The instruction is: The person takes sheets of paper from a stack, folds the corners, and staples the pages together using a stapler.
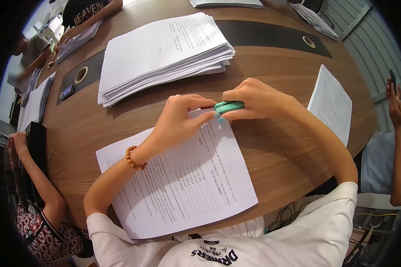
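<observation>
A small green stapler (pixel 228 106) is in my right hand (pixel 254 99), whose fingers wrap round it at the top edge of the printed sheets. My left hand (pixel 182 116) pinches the top corner of these printed sheets (pixel 196 178), its fingertips close against the stapler's front end. The sheets lie at a slant on the table in front of me, partly under my left forearm. A beaded bracelet is on my left wrist. The exact spot where stapler and paper meet is hidden by my fingers.
A thick paper stack (pixel 160 51) lies beyond my hands on the wooden table (pixel 280 147). Another printed stack (pixel 332 104) is at the right. Co-workers sit at the left, far left and right, with papers (pixel 36 102) and a black box (pixel 35 142) at the left.
</observation>
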Tool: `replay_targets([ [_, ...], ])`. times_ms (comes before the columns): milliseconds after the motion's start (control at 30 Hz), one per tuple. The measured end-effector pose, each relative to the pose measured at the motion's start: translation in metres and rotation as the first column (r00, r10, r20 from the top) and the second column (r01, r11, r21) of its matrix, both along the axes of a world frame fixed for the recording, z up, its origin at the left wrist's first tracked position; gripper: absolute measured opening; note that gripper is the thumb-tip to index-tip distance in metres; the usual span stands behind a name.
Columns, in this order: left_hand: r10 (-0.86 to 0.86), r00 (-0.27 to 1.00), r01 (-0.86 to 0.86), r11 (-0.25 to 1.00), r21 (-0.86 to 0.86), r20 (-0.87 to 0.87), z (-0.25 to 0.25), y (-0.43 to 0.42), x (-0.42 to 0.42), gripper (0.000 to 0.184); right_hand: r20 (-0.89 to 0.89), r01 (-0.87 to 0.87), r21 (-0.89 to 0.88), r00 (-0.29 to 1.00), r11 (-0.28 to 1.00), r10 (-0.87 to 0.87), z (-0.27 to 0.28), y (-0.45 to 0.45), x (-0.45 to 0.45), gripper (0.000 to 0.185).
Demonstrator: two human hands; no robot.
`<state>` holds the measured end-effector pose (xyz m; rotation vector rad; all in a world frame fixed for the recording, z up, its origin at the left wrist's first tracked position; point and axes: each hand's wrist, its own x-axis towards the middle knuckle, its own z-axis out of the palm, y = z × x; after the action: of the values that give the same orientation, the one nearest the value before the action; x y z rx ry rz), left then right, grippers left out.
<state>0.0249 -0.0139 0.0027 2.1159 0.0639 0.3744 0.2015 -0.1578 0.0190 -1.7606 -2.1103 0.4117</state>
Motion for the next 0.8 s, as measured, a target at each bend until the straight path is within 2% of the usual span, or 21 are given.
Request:
replay_targets([
  [67,-0.028,0.998,0.027,0.999,-0.032,-0.054,0.001,0.005,-0.001,0.025,0.026,0.022,0.008,0.999,1.0,-0.022,0.003,-0.001,0.001,0.037],
  [133,-0.016,0.999,0.013,0.997,0.073,0.039,0.002,0.006,-0.005,0.026,0.041,0.045,0.011,0.998,0.999,-0.046,0.009,-0.004,-0.002,0.037],
  [167,-0.019,0.999,0.016,0.997,0.074,0.032,0.003,0.007,-0.006,0.026,0.045,0.074,0.026,0.996,0.997,-0.075,0.012,-0.007,-0.005,0.04],
  [233,-0.021,0.996,0.027,0.997,0.068,-0.092,0.005,0.01,-0.006,0.024,0.049,0.106,0.042,0.993,0.993,-0.108,0.012,-0.011,-0.004,0.044],
  [300,-0.02,0.992,0.022,1.0,0.01,-0.124,0.004,0.012,-0.006,0.022,-0.295,0.212,0.074,0.938,0.975,-0.181,0.01,-0.024,0.008,0.043],
  [333,-0.017,0.988,0.01,0.999,-0.045,-0.152,0.003,0.012,-0.007,0.019,-0.297,0.21,0.072,0.938,0.975,-0.18,0.005,-0.03,0.015,0.043],
  [400,-0.015,0.99,0.006,0.998,-0.061,-0.141,0.005,0.011,-0.006,0.017,-0.501,0.423,0.079,0.8,0.903,-0.331,-0.015,-0.041,0.03,0.038],
  [433,-0.015,0.992,0.005,0.997,-0.075,-0.128,0.006,0.01,-0.006,0.014,-0.504,0.426,0.079,0.797,0.901,-0.332,-0.027,-0.047,0.035,0.038],
  [467,-0.017,0.991,0.008,0.998,-0.07,-0.131,0.007,0.01,-0.006,0.014,-0.633,0.524,0.016,0.665,0.852,-0.397,-0.04,-0.052,0.04,0.038],
  [500,-0.038,0.999,0.037,0.998,0.056,0.027,0.01,0.009,-0.009,0.013,-0.741,0.602,-0.062,0.507,0.796,-0.441,-0.043,-0.051,0.04,0.039],
  [533,-0.08,0.981,0.047,0.982,0.184,0.175,0.013,0.008,-0.013,0.013,-0.75,0.603,-0.061,0.498,0.796,-0.435,-0.045,-0.051,0.04,0.039],
  [567,-0.087,0.984,0.056,0.98,0.192,0.157,0.018,0.004,-0.021,0.013,-0.77,0.591,-0.041,0.495,0.806,-0.402,-0.046,-0.051,0.042,0.042],
  [600,-0.181,0.936,0.03,0.895,0.444,0.302,0.03,-0.004,-0.032,0.011,-0.792,0.583,-0.019,0.487,0.812,-0.369,-0.047,-0.051,0.04,0.046],
  [633,-0.314,0.857,-0.039,0.753,0.657,0.41,0.038,-0.01,-0.042,0.012,-0.799,0.578,-0.007,0.487,0.816,-0.352,-0.049,-0.05,0.04,0.048],
  [667,-0.326,0.863,-0.016,0.745,0.667,0.386,0.041,-0.015,-0.05,0.012,-0.814,0.586,-0.011,0.465,0.811,-0.347,-0.05,-0.049,0.041,0.048],
  [733,-0.34,0.841,-0.11,0.654,0.748,0.421,0.043,-0.024,-0.067,0.016,-0.762,0.57,0.001,0.533,0.822,-0.369,-0.05,-0.049,0.041,0.049],
  [800,-0.344,0.847,-0.1,0.645,0.757,0.405,0.042,-0.024,-0.071,0.015,-0.786,0.591,0.003,0.501,0.807,-0.363,-0.05,-0.048,0.039,0.05],
])
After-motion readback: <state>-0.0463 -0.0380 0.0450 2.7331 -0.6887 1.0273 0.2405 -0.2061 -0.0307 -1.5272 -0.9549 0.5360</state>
